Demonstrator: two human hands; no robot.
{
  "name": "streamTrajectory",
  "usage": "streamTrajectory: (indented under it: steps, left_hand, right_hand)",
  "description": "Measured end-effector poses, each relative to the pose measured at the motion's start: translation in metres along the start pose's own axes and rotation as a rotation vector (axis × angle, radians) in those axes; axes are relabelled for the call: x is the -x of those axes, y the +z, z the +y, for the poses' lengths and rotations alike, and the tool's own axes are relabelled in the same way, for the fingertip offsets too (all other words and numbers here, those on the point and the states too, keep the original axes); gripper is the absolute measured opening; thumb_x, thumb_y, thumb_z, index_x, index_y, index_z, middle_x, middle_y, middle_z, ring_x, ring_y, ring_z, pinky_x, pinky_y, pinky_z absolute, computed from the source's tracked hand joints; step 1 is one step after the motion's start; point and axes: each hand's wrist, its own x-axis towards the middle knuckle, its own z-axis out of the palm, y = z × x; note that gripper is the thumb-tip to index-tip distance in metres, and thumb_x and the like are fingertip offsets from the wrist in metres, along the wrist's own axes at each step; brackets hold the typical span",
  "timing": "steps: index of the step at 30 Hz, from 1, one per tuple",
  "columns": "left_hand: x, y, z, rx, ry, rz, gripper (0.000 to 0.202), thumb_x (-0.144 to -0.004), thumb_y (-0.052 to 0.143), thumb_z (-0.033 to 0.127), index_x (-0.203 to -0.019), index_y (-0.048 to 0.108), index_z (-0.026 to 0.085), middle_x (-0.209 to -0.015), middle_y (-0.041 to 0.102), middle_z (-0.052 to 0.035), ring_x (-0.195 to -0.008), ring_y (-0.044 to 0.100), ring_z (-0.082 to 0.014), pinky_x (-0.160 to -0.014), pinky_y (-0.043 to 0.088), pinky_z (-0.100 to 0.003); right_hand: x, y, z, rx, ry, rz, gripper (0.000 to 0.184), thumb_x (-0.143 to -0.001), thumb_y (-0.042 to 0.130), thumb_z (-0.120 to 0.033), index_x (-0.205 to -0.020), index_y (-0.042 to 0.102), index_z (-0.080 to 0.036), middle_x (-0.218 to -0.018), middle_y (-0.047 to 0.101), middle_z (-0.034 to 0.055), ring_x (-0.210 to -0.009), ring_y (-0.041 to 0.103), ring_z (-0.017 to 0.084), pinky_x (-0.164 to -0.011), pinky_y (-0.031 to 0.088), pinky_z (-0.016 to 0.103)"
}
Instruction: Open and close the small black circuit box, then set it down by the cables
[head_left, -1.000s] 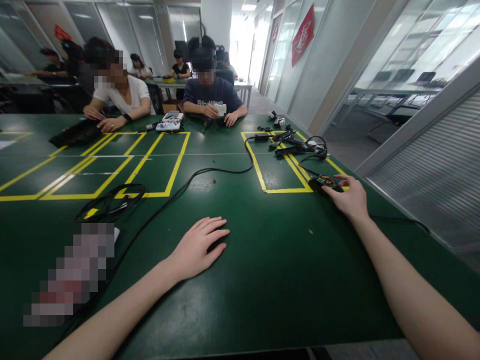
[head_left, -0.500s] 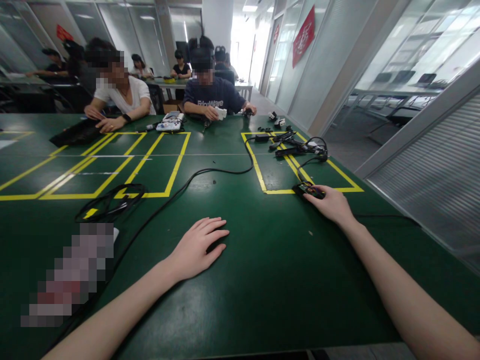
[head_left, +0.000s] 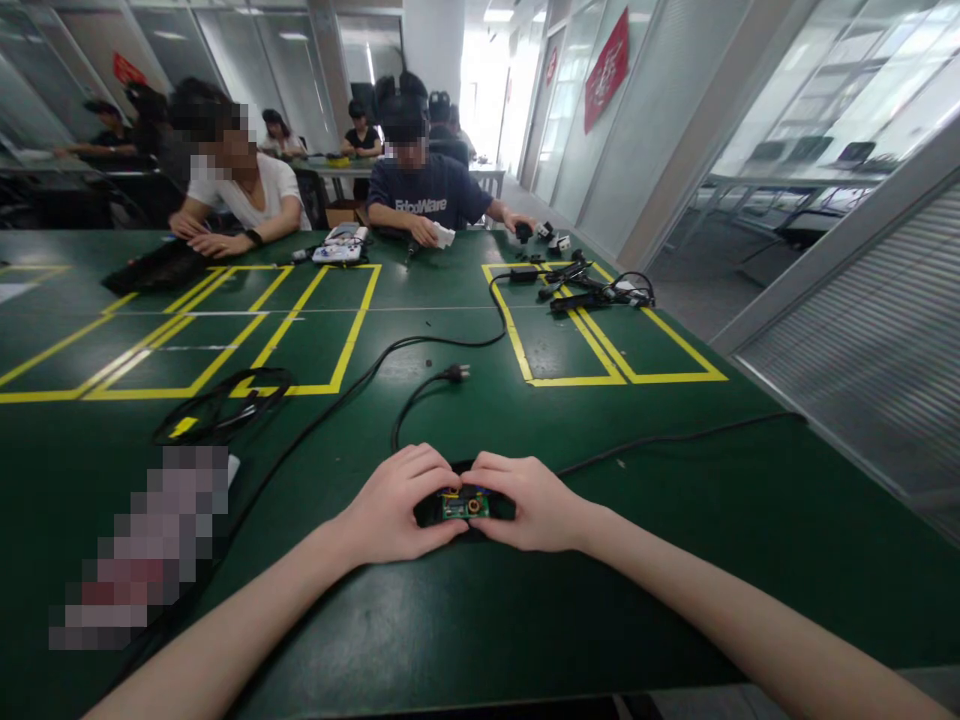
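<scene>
Fingers of our left hand (head_left: 397, 507) and right hand (head_left: 532, 505) close on opposite ends of a small, open, black plastic casing (head_left: 505, 508), thumbs along its near side and index fingers over its far side. Between our fingertips, within the casing, sits a green rectangular circuit board (head_left: 454, 510) with a round copper-coloured coil (head_left: 474, 506). We judge the step in hand as two-handed handling of the exposed board; whether it is being seated or freed, we cannot tell. The next move, we judge, calls for a level casing, even pressure from both hands and fingertips clear of the coil.

Just beyond our left fingers, a short black cable (head_left: 400, 415) curves up to a black pronged plug (head_left: 455, 373); a long black cable (head_left: 675, 437) runs off to our right hand's side. Our fingers hide where both join, so slack matters. Well beyond our right fingers, yellow tape outlines (head_left: 577, 382) frame a tangled heap of black adapters and cables (head_left: 585, 298).
</scene>
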Motion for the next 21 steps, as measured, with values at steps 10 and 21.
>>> streamTrajectory:
  steps: [10,21]
  left_hand:
    - [0.003,0.002,-0.005,-0.051,-0.116,-0.065,0.058,-0.083,0.080,0.032,-0.136,0.060,0.020,-0.128,0.071,-0.0123,-0.117,0.067,-0.0300,-0.102,0.055,-0.046]
    - [0.004,0.004,-0.009,-0.054,-0.111,-0.001,0.041,-0.096,0.068,0.033,-0.135,0.063,0.021,-0.132,0.070,-0.0127,-0.124,0.065,-0.0294,-0.109,0.055,-0.049]
  right_hand:
    - [0.001,-0.004,0.010,-0.038,-0.001,0.197,0.038,-0.092,0.075,-0.027,-0.129,0.064,-0.022,-0.114,0.075,0.0093,-0.101,0.073,0.024,-0.087,0.059,0.036]
    - [0.001,-0.009,0.015,0.028,-0.041,0.145,0.064,-0.083,0.084,-0.036,-0.140,0.060,-0.022,-0.130,0.069,0.0141,-0.114,0.067,0.030,-0.099,0.056,0.048]
